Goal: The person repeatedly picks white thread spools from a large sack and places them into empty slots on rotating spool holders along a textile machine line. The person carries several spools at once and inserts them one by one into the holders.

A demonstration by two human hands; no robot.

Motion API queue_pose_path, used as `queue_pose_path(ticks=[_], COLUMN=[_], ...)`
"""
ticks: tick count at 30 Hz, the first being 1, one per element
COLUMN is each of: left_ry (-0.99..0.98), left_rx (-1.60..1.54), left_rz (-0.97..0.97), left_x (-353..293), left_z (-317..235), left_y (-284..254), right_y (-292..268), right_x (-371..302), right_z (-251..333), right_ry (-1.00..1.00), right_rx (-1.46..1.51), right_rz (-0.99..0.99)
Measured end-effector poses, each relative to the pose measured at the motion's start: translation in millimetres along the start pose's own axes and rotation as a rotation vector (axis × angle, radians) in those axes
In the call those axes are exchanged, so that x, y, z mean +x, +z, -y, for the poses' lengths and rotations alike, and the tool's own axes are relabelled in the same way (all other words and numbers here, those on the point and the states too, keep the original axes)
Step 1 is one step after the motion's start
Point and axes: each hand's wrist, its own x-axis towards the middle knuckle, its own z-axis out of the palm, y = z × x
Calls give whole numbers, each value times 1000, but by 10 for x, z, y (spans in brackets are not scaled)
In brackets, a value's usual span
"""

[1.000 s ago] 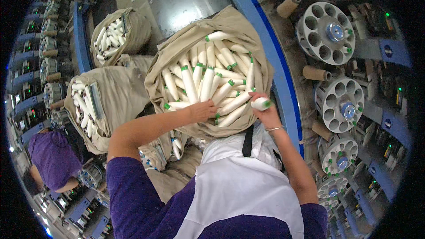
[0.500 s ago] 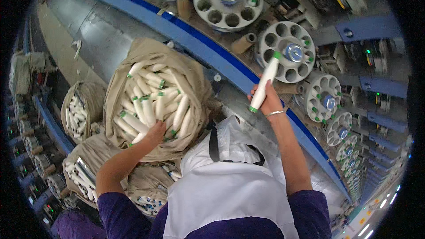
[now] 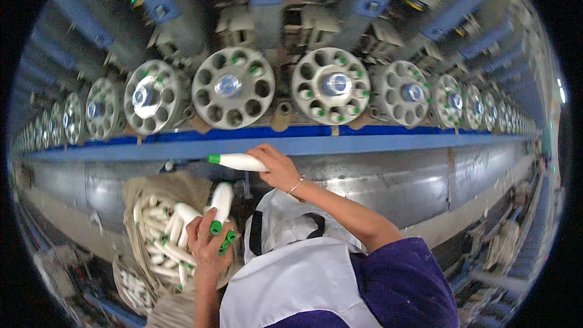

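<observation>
My right hand [image 3: 280, 169] is closed round the thick end of a white yarn bobbin [image 3: 240, 161], which lies level in front of the blue rail with its green end pointing left. Lower down, my left hand [image 3: 207, 246] grips several yarn bobbins [image 3: 222, 201] together, their green tube ends sticking out beside my fingers. It is raised over the right side of a beige cloth sack [image 3: 173, 186] full of similar bobbins [image 3: 159, 225]. Beyond the rail, a round grey magazine [image 3: 233, 104] has mostly open pockets. The magazine [image 3: 334, 98] to its right has green tips in many pockets.
A blue rail [image 3: 364, 144] runs across in front of a long row of magazines. Brown tubes, one a cone [image 3: 282, 116], stand between them. A second sack [image 3: 135, 288] of bobbins sits at the lower left. Grey metal panels [image 3: 376, 173] lie below the rail.
The view has turned to face the row of magazines. My left hand has come up out of the sack with several bobbins. My right hand, still holding one, has moved away from a magazine.
</observation>
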Motion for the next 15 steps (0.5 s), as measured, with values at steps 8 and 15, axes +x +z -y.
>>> queue_pose_path(ticks=[8, 15], left_ry=[-326, -223], left_rx=[-1250, -1482], left_rz=[-189, 361], left_x=[980, 1665], left_z=[-701, -1120], left_y=[473, 438], right_y=[-1521, -2028], right_x=[-304, -372], right_z=[-85, -12], right_ry=[214, 461], right_rx=[721, 562], right_rz=[254, 559])
